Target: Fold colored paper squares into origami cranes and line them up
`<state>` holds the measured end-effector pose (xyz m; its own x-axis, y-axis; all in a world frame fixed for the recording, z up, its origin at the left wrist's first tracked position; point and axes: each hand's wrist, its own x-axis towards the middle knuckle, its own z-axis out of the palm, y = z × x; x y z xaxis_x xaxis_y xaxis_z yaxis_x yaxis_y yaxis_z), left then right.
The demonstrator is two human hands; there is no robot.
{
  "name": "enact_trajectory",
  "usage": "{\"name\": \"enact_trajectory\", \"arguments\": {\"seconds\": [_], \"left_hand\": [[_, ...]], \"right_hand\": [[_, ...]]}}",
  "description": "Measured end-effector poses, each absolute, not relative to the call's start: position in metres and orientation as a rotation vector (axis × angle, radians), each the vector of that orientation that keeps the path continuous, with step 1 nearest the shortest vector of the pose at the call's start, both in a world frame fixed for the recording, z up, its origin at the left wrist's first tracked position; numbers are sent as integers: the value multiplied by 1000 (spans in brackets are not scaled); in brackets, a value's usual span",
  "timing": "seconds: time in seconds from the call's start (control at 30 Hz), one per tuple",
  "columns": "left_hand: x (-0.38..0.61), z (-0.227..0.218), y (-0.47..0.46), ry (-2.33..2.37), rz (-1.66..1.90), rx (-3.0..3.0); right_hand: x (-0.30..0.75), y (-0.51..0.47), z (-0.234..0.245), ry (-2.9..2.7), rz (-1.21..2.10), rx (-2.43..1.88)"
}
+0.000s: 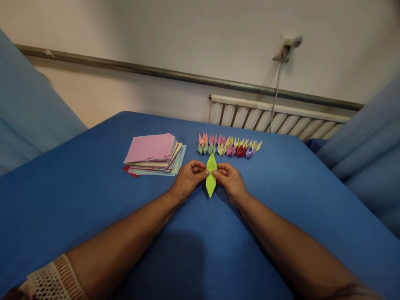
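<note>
A bright yellow-green piece of folded paper (211,183), long and pointed at its lower end, is held between my two hands just above the table. My left hand (190,176) pinches its left edge, thumb on the near face and fingers curled behind. On the opposite edge, my right hand (230,179) pinches it the same way. The paper's upper end shows a narrow split between points. Just beyond it stand small folded paper figures (230,150) in two rows, in green, pink, yellow, red and purple.
A stack of coloured paper sheets (151,149), pink on top, lies left of my hands. Everything rests on a blue-covered table (93,175). Behind it are a metal rail (150,70), a radiator (265,109) and a wall socket with a plugged-in cord (285,48). Blue curtains hang on both sides.
</note>
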<state>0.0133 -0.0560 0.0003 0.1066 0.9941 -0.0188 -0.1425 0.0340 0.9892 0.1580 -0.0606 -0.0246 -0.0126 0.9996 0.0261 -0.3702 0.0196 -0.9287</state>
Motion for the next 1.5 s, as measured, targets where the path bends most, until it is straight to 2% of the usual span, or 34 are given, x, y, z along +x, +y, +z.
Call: {"name": "enact_trajectory", "arguments": {"seconds": [0.5,1.27,1.5], "left_hand": [[12,-2,-56,976,1047,1187],[15,-2,-57,1070,1186,1196],[16,-8,-54,1100,1149,1355]], "right_hand": [[160,-68,-21,-1075,1355,-924],[161,-64,-23,-1025,1339,-902],[156,-66,-24,-1116,1109,-965]]}}
